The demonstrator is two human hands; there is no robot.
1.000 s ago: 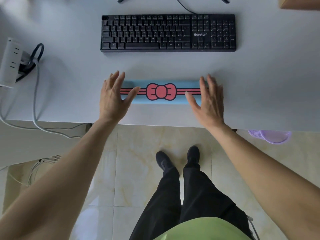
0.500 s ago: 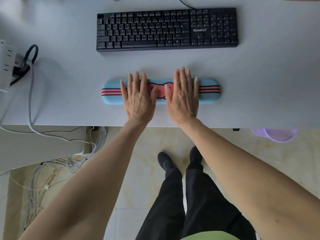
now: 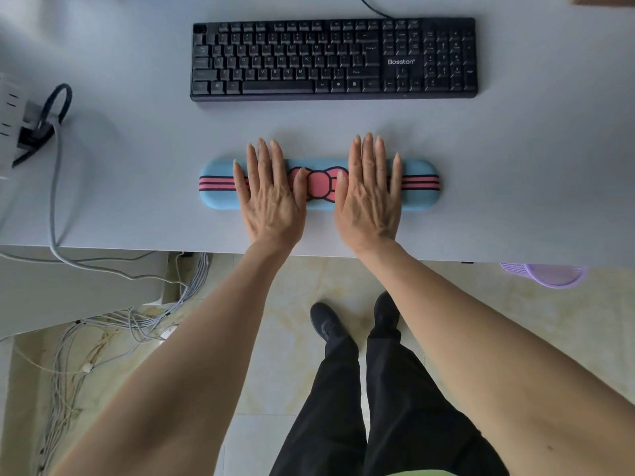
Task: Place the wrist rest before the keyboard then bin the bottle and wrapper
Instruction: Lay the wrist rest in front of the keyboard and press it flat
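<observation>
Both hands flat, palms down, side by side on the wrist rest (image 3: 319, 184).

Left hand (image 3: 271, 197) lies left of the bow print, right hand (image 3: 369, 197) right of it. Fingers straight and close together, tips past the rest's far edge, thumbs nearly meeting over the bow, bare forearms stretched forward.

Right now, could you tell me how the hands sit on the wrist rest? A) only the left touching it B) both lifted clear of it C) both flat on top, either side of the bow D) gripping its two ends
C: the left hand and right hand lie flat, fingers extended, across the wrist rest, flanking the bow.
</observation>
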